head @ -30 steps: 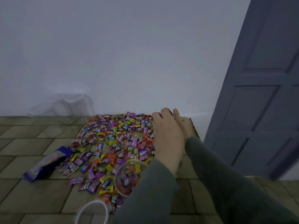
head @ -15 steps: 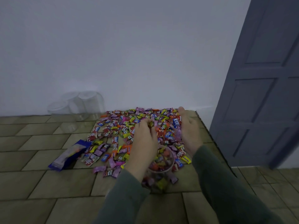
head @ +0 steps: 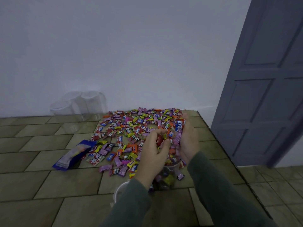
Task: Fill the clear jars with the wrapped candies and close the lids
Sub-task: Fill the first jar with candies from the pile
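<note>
The wrapped candies (head: 131,128) are lying in a wide, bright spread of purple, yellow, red, orange and blue on the far right part of the counter (head: 49,185), reaching back to the wall (head: 131,54). A clear jar (head: 168,174) is standing at the near edge of the spread, already holding many candies, mostly hidden by the hands. A white lid (head: 118,192) is lying just left of it, partly under the left sleeve. Three empty clear jars (head: 78,105) are standing together against the wall, far left of the candies. A blue candy bag (head: 73,154) is lying flat at the left of the spread.

The counter is showing a brown tile pattern; a grey panelled door (head: 265,79) is standing at the right.

The left hand (head: 154,154) is curling its fingers (head: 155,134) round a bunch of candies above the jar. The right hand (head: 188,141) is cupping more candies against them, its fingers partly bent.
</note>
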The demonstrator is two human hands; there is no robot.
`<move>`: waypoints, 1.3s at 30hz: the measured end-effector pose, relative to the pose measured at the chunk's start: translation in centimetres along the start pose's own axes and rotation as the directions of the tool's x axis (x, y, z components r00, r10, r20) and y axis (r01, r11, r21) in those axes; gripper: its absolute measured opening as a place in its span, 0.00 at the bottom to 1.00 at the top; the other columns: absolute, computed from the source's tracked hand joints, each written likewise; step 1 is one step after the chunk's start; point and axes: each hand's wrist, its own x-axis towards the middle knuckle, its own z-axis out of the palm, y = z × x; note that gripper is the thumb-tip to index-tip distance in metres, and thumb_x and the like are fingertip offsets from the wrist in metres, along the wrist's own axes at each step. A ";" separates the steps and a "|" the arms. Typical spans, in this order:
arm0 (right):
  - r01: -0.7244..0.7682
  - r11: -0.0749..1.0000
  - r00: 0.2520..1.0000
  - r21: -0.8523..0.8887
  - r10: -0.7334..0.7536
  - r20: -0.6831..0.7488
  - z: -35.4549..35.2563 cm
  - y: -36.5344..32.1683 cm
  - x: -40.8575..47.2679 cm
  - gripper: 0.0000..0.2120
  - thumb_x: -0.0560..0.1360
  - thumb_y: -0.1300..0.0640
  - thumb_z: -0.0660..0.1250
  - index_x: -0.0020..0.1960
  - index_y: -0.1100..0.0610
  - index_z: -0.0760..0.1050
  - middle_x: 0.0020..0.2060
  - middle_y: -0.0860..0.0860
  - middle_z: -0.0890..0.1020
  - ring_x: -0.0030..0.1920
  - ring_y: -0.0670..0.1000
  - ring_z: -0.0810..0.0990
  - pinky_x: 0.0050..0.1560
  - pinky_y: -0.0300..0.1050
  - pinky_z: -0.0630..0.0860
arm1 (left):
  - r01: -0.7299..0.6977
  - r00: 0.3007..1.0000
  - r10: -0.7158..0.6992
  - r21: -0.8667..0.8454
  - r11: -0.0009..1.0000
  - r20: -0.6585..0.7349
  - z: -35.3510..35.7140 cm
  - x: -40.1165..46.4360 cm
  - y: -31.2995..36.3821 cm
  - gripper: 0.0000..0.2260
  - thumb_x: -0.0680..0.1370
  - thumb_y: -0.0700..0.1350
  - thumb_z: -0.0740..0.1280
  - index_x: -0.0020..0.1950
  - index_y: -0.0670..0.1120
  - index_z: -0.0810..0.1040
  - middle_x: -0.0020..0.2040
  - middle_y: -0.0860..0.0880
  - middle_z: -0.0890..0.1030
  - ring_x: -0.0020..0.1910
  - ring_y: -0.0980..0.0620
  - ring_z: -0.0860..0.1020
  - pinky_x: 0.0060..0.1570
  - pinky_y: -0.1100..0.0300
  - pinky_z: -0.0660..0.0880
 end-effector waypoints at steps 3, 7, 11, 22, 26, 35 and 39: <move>0.072 0.997 0.997 -0.010 -0.072 -0.027 0.4 0.3 -0.2 0.52 0.57 0.20 0.64 0.47 0.72 0.71 0.39 0.64 0.73 0.40 0.58 0.71 0.41 0.61 0.72 | -0.025 1.000 0.025 -0.005 1.000 -0.007 0.1 0.0 -0.3 0.13 0.75 0.40 0.69 0.54 0.54 0.73 0.53 0.57 0.77 0.56 0.60 0.75 0.57 0.62 0.74; 0.118 0.992 0.992 -0.039 -0.119 -0.030 0.4 0.6 -0.2 0.53 0.63 0.21 0.61 0.52 0.74 0.67 0.45 0.77 0.71 0.39 0.58 0.71 0.45 0.59 0.75 | -0.041 0.999 0.041 -0.067 0.997 0.003 0.2 0.2 -0.6 0.12 0.71 0.39 0.70 0.51 0.51 0.74 0.49 0.52 0.77 0.53 0.55 0.76 0.55 0.58 0.75; 0.111 0.993 0.992 -0.041 -0.113 -0.052 0.4 0.8 0.0 0.54 0.61 0.21 0.63 0.53 0.74 0.67 0.42 0.76 0.68 0.37 0.65 0.70 0.45 0.62 0.75 | -0.051 0.999 0.052 -0.092 0.994 0.015 0.1 0.2 -0.9 0.15 0.71 0.37 0.73 0.50 0.51 0.72 0.47 0.53 0.76 0.51 0.56 0.76 0.53 0.60 0.75; 0.070 0.994 0.993 -0.079 -0.076 -0.085 0.1 1.2 0.4 0.46 0.59 0.20 0.62 0.45 0.65 0.72 0.38 0.62 0.71 0.39 0.59 0.70 0.41 0.61 0.72 | -0.012 0.999 0.019 -0.171 0.985 0.037 0.0 -0.2 -1.0 0.09 0.76 0.35 0.67 0.46 0.49 0.72 0.42 0.54 0.77 0.43 0.54 0.78 0.46 0.59 0.76; 0.098 0.994 0.991 -0.056 -0.103 -0.082 0.1 1.3 0.5 0.53 0.61 0.21 0.62 0.53 0.73 0.67 0.40 0.72 0.68 0.40 0.58 0.71 0.43 0.57 0.71 | -0.059 0.995 0.065 -0.086 0.995 0.075 -0.1 0.2 -1.0 0.05 0.77 0.43 0.68 0.49 0.48 0.72 0.45 0.52 0.74 0.44 0.57 0.73 0.46 0.66 0.71; 0.092 0.991 0.995 -0.098 -0.095 -0.024 -0.3 1.5 0.8 0.49 0.63 0.22 0.61 0.50 0.71 0.70 0.39 0.61 0.74 0.41 0.58 0.76 0.53 0.70 0.75 | -0.003 0.999 0.014 -0.231 0.973 0.047 0.0 0.0 -1.5 0.12 0.80 0.53 0.55 0.50 0.49 0.76 0.50 0.51 0.76 0.54 0.58 0.74 0.55 0.67 0.69; 0.073 0.989 0.996 -0.126 -0.079 -0.040 -0.5 1.5 0.8 0.40 0.61 0.21 0.59 0.43 0.59 0.73 0.36 0.58 0.74 0.36 0.56 0.76 0.42 0.56 0.79 | 0.242 0.968 -0.243 -0.518 0.821 0.067 0.8 -0.7 -2.5 0.22 0.79 0.63 0.54 0.55 0.48 0.77 0.54 0.52 0.81 0.55 0.59 0.79 0.54 0.61 0.75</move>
